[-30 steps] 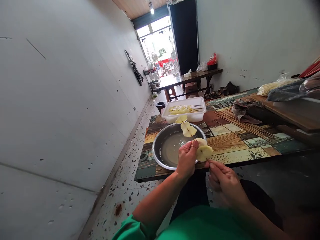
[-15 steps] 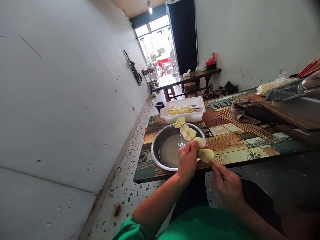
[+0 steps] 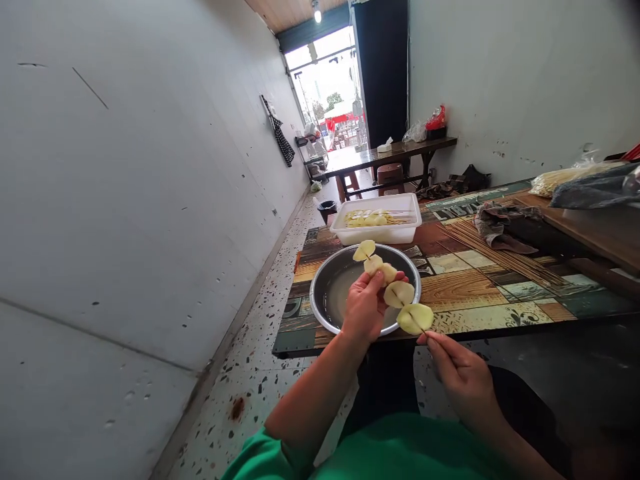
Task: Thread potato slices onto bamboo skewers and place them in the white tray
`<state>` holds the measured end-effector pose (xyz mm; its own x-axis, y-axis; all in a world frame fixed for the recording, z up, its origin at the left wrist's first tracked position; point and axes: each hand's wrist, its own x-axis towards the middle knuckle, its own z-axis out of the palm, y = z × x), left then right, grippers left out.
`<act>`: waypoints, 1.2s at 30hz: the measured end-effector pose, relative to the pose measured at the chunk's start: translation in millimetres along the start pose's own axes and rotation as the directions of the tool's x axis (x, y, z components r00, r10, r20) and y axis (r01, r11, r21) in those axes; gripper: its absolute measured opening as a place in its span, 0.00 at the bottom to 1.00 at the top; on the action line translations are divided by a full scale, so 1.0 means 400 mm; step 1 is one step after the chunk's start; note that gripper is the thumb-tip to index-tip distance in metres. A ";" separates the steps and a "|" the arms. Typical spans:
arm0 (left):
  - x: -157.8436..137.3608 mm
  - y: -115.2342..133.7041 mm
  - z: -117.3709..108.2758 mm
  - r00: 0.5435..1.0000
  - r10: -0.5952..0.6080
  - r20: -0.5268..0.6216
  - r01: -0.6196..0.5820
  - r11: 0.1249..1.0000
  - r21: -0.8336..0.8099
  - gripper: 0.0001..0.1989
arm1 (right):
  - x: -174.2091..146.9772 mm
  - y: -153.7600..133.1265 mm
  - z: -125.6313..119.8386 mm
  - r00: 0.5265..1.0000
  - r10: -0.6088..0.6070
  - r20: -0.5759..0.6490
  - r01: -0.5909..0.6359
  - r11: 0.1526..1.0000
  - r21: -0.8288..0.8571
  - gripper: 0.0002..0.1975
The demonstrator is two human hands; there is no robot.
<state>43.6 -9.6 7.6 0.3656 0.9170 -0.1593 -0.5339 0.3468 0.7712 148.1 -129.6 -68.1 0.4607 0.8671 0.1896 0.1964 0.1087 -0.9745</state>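
Note:
Pale yellow potato slices [image 3: 399, 294] are threaded on a thin wooden skewer, spaced along it and tilted up toward the far left. My left hand [image 3: 363, 303] is closed around the middle slices, thumb on top. Below them, my right hand [image 3: 457, 367] pinches the skewer's near end, close under the lowest slice [image 3: 416, 319]. Beneath the skewer stands a metal basin [image 3: 320, 303] of cloudy water, partly hidden by my left hand and the slices.
Behind the basin, a white plastic tub [image 3: 375, 235] holds skewered slices. Bare skewers [image 3: 505, 257] lie on the patterned table [image 3: 465, 287] at right, near a crumpled cloth [image 3: 493, 223]. A wooden board [image 3: 590, 223] with bags is farther right. A wall rises at left.
My left hand has moved up the skewer, away from my right hand. Another slice now shows between the hands, and the slices are more spread out. The view has shifted slightly.

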 end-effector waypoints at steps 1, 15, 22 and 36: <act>-0.002 -0.002 0.001 1.000 0.008 0.010 -0.008 1.000 0.000 0.11 | -0.001 0.000 -0.001 1.000 0.021 -0.009 -0.021 1.000 0.017 0.14; 0.000 -0.008 -0.018 0.985 -0.123 0.122 0.130 0.990 -0.055 0.11 | 0.001 -0.011 -0.008 0.967 0.229 0.109 -0.247 0.947 0.207 0.17; -0.002 -0.017 -0.005 0.996 -0.086 0.024 0.087 0.996 -0.022 0.12 | -0.006 0.005 0.003 0.993 0.121 0.014 -0.122 0.989 0.079 0.16; -0.011 -0.046 0.002 0.997 0.066 -0.040 -0.060 0.988 0.141 0.17 | -0.002 0.065 0.011 0.785 -0.617 -0.056 0.494 0.678 -0.544 0.12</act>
<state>52.5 -20.0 -5.3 0.2985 0.9451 -0.1329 -0.4420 0.2603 0.8584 149.1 -125.5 -94.1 0.2891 0.5862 0.7568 0.8314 0.2380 -0.5020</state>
